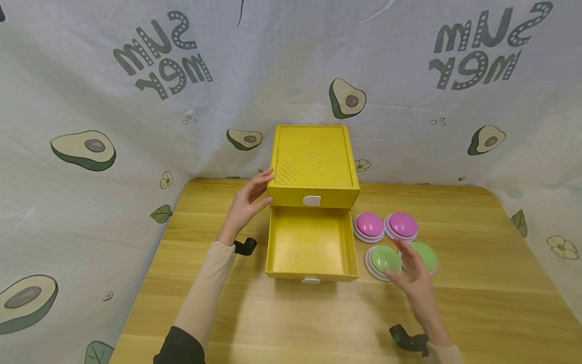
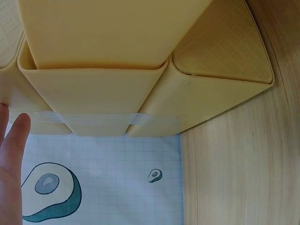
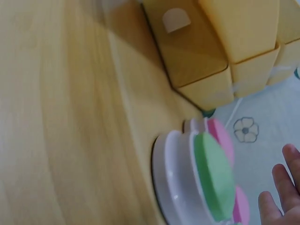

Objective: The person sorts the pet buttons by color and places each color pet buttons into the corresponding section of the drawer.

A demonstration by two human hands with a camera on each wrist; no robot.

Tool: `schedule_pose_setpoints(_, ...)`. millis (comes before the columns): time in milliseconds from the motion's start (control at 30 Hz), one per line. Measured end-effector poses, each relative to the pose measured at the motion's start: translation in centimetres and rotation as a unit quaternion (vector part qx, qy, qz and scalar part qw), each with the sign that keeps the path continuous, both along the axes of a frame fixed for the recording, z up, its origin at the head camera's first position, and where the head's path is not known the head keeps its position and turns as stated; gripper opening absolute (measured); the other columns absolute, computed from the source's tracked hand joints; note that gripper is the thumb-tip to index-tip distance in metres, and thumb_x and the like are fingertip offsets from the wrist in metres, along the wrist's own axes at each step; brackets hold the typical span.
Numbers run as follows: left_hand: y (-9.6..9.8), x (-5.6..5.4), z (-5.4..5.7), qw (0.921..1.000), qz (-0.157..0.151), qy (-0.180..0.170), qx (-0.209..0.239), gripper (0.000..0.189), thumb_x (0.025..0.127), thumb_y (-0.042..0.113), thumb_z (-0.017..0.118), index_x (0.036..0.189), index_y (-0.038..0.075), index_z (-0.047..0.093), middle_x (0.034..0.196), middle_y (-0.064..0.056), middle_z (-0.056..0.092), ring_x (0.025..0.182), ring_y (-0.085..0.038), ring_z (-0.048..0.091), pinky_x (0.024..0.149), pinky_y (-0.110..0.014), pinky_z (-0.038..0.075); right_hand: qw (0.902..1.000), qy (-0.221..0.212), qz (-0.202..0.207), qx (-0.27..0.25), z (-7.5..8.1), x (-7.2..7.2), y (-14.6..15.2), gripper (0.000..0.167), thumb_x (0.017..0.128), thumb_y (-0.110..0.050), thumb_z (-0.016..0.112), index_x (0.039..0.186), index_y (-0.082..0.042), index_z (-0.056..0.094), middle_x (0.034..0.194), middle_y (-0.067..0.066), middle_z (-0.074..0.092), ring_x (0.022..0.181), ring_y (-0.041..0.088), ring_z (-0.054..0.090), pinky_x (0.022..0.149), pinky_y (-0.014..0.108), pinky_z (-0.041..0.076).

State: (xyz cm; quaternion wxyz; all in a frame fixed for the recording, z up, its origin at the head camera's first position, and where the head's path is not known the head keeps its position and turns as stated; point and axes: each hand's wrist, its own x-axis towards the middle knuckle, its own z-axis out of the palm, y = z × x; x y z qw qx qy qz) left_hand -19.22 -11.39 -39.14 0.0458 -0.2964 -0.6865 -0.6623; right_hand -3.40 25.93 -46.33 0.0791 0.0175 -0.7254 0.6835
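Observation:
A yellow drawer cabinet (image 1: 317, 154) stands on the table with its middle drawer (image 1: 312, 247) pulled out, nothing inside it. My left hand (image 1: 245, 202) is at the cabinet's left side, thumb and fingers spread and fingertips right at the wall. To the right of the drawer sit several round push buttons on white bases: a pink one (image 1: 370, 224), another pink one (image 1: 402, 224), a green one (image 1: 385, 259) and a second green one (image 1: 425, 256). Over the green pair hangs my right hand (image 1: 416, 283), fingers apart and holding nothing; it partly covers the second green button.
The wooden table (image 1: 477, 263) ends at a white cloth backdrop (image 1: 282, 60) printed with avocados, which rises behind the cabinet and along both sides. Black wrist-camera mounts stick out by the left wrist (image 1: 245, 246) and the right wrist (image 1: 406, 339).

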Motion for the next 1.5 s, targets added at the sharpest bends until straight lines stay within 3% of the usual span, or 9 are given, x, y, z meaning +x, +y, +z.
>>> schedule_pose_setpoints(100, 0.0, 0.0, 0.0, 1.0, 0.0, 0.001, 0.0, 0.046, 0.085, -0.016, 0.06, 0.13, -0.012, 0.048, 0.147, -0.022, 0.036, 0.131, -0.033, 0.04, 0.107, -0.052, 0.033, 0.9995, -0.021, 0.004, 0.024, -0.7, -0.1, 0.3, 0.074, 0.086, 0.012, 0.059, 0.15, -0.002, 0.024, 0.152, 0.002, 0.03, 0.14, 0.011, 0.019, 0.115, 0.021, 0.01)
schedule_pose_setpoints(333, 0.0, 0.0, 0.0, 1.0, -0.004, -0.002, 0.002, 0.046, 0.086, -0.016, 0.06, 0.13, -0.012, 0.048, 0.147, -0.022, 0.036, 0.132, -0.034, 0.04, 0.107, -0.054, 0.033, 0.9955, -0.041, -0.003, 0.086, -2.3, -0.4, 1.1, 0.077, 0.084, 0.008, 0.064, 0.15, -0.002, 0.024, 0.152, 0.018, 0.026, 0.135, 0.007, 0.022, 0.117, 0.045, 0.006)
schedule_pose_setpoints(467, 0.0, 0.0, -0.1, 1.0, -0.004, 0.0, 0.001, 0.046, 0.086, -0.017, 0.06, 0.13, -0.013, 0.047, 0.147, -0.024, 0.036, 0.131, -0.036, 0.04, 0.107, -0.055, 0.033, 0.9903, -0.027, -0.002, 0.137, -3.1, -0.8, 1.6, 0.079, 0.082, 0.007, 0.068, 0.149, 0.0, 0.025, 0.148, 0.026, 0.028, 0.132, 0.004, 0.025, 0.113, 0.022, 0.017)
schedule_pose_setpoints(567, 0.0, 0.0, 0.0, 1.0, -0.003, -0.001, 0.0, 0.046, 0.085, -0.017, 0.06, 0.13, -0.013, 0.047, 0.147, -0.023, 0.036, 0.131, -0.036, 0.04, 0.107, -0.055, 0.033, 0.9883, -0.011, 0.004, 0.152, -3.6, -1.0, 2.0, 0.08, 0.08, 0.008, 0.069, 0.148, 0.003, 0.026, 0.146, 0.03, 0.029, 0.131, -0.001, 0.024, 0.104, 0.006, 0.019)
schedule_pose_setpoints(800, 0.0, 0.0, 0.0, 1.0, -0.003, -0.004, -0.002, 0.046, 0.086, -0.016, 0.06, 0.13, -0.012, 0.048, 0.147, -0.022, 0.036, 0.132, -0.034, 0.04, 0.107, -0.052, 0.034, 0.983, 0.013, 0.019, 0.182, -4.5, -1.4, 2.7, 0.084, 0.076, 0.008, 0.073, 0.146, 0.006, 0.027, 0.146, 0.032, 0.029, 0.131, -0.007, 0.021, 0.103, 0.002, 0.014)
schedule_pose_setpoints(1100, -0.1, -0.1, -0.1, 1.0, 0.001, -0.001, -0.006, 0.046, 0.086, -0.015, 0.061, 0.13, -0.011, 0.048, 0.147, -0.019, 0.038, 0.131, -0.032, 0.041, 0.107, -0.054, 0.033, 0.9737, -0.007, 0.022, 0.227, -4.5, -1.6, 2.7, 0.087, 0.076, 0.001, 0.077, 0.147, 0.002, 0.028, 0.146, 0.029, 0.031, 0.139, 0.02, 0.019, 0.106, 0.007, 0.009)
schedule_pose_setpoints(1300, -0.1, -0.1, -0.1, 1.0, 0.002, -0.003, -0.004, 0.046, 0.086, -0.014, 0.061, 0.13, -0.01, 0.049, 0.147, -0.02, 0.037, 0.131, -0.032, 0.041, 0.107, -0.053, 0.033, 0.9704, -0.022, 0.007, 0.241, -4.4, -1.8, 2.4, 0.083, 0.076, -0.002, 0.078, 0.146, 0.001, 0.032, 0.145, 0.027, 0.035, 0.136, 0.011, 0.022, 0.108, 0.011, 0.012)
schedule_pose_setpoints(1433, -0.2, -0.2, -0.1, 1.0, -0.002, -0.005, -0.001, 0.046, 0.086, -0.016, 0.06, 0.131, -0.011, 0.049, 0.147, -0.02, 0.037, 0.132, -0.032, 0.04, 0.108, -0.053, 0.033, 0.9731, -0.038, 0.002, 0.227, -4.1, -1.7, 2.3, 0.083, 0.075, -0.001, 0.078, 0.145, 0.001, 0.034, 0.145, 0.026, 0.036, 0.138, 0.023, 0.024, 0.114, 0.023, 0.012)
schedule_pose_setpoints(1500, -0.2, -0.2, -0.1, 1.0, -0.004, -0.007, 0.0, 0.046, 0.086, -0.016, 0.06, 0.13, -0.011, 0.048, 0.148, -0.019, 0.037, 0.132, -0.031, 0.04, 0.108, -0.053, 0.032, 0.9743, -0.055, 0.001, 0.218, -3.9, -1.6, 2.2, 0.084, 0.075, -0.003, 0.079, 0.145, 0.0, 0.034, 0.146, 0.025, 0.034, 0.138, 0.033, 0.022, 0.116, 0.037, 0.012)
